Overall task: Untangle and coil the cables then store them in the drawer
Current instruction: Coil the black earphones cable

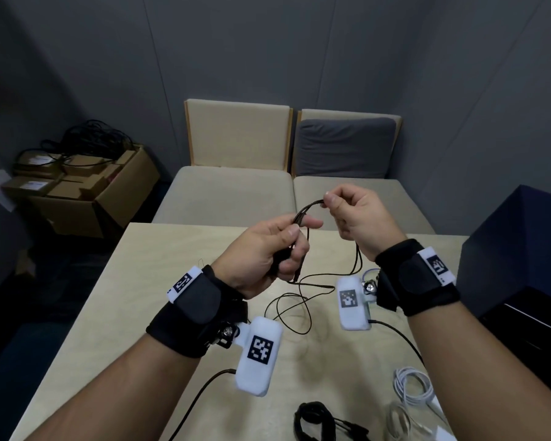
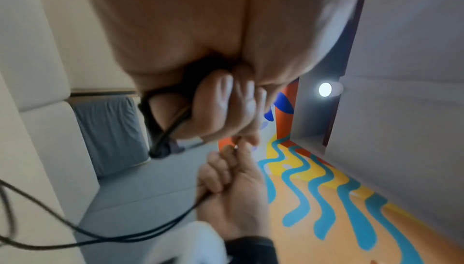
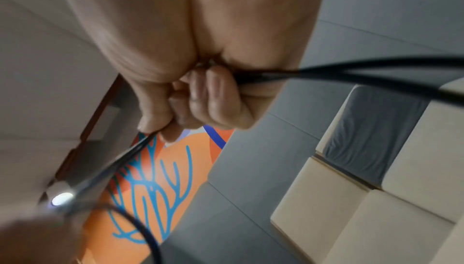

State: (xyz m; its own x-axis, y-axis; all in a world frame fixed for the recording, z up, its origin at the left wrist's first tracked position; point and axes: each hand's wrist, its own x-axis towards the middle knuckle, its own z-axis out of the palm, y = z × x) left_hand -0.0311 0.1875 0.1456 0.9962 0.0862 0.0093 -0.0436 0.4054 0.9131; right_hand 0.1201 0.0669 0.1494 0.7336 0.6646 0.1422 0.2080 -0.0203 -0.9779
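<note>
Pale tabletop (image 1: 159, 281) under both wrists, grey walls and a beige sofa (image 1: 226, 192) beyond. The left hand (image 1: 264, 256) is curled round a gathered bunch of the thin dark cable (image 1: 309, 207), thumb and forefinger pinching the strands. The right hand (image 1: 360, 214), just to its right, pinches the folded end of the same cable. Slack drops from below the right hand and loops loose on the tabletop beneath both wrists.

Mid-coil on this one, I'd say. Next it calls for feeding that slack up loop by loop without a knot forming.

Nearer than the hands, a black coiled cable (image 1: 315, 418) and a white cable (image 1: 414, 389) lie on the tabletop. Far left of the left hand, a cardboard box (image 1: 118, 202) holds smaller boxes (image 1: 35, 186) and a heap of black cables (image 1: 93, 135). Right of the right hand stands a dark cabinet (image 1: 516, 249); whether its drawer is open, I can't tell.
</note>
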